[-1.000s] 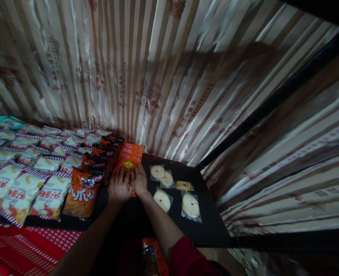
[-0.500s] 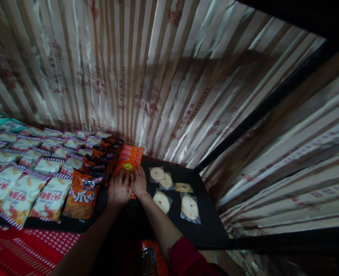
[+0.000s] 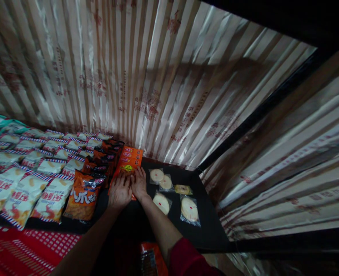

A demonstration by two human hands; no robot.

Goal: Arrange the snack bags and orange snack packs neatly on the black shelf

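Flat orange packets [image 3: 131, 154] lie overlapping in a column on the black shelf. My left hand [image 3: 120, 191] rests palm down on their lower part, its fingers stretched forward. Beside it, touching it, my right hand [image 3: 139, 183] lies on the right edge of the same packets with its fingers extended. The packets under both palms are partly hidden. Just left of my hands stands a row of dark orange snack bags [image 3: 99, 163], with a larger orange bag [image 3: 82, 194] at the front.
White snack bags [image 3: 50, 197] fill the shelf's left side, with green bags [image 3: 12, 125] behind. Clear-wrapped round crackers [image 3: 189, 209] and a small yellow packet [image 3: 183, 189] lie on the right. A red basket [image 3: 40, 249] is below left. Foil sheeting [image 3: 169, 76] hangs behind.
The view has shifted very slightly. Both hands stay on the orange packets, and nothing else has visibly moved.
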